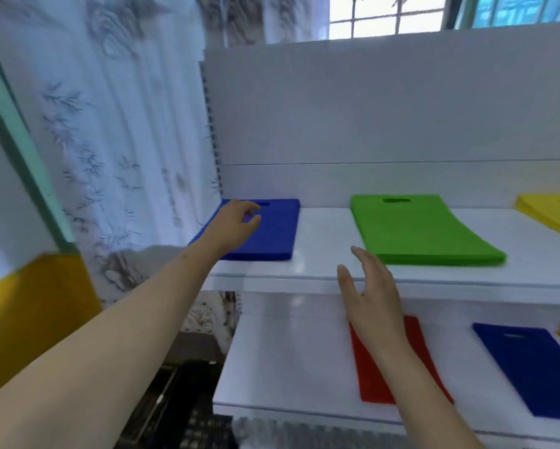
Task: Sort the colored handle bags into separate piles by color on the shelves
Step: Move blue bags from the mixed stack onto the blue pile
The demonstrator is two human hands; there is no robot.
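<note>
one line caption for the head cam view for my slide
Left hand reaches over the blue pile on the upper shelf, right hand open beside the green pile.

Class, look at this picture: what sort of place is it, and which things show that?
Probably a shop display or a mock-up of one: white metal shelves with a slotted upright, and coloured bags laid in piles, like the green pile.

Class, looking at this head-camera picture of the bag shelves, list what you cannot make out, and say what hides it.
- Red bag, lower shelf: its middle and far end lie behind the right hand and forearm.
- Yellow pile, upper shelf: cut off by the right edge.
- Blue pile: near left corner hidden by the left hand; contact unclear.
- How many bags each pile holds: layers too blurred.
</note>
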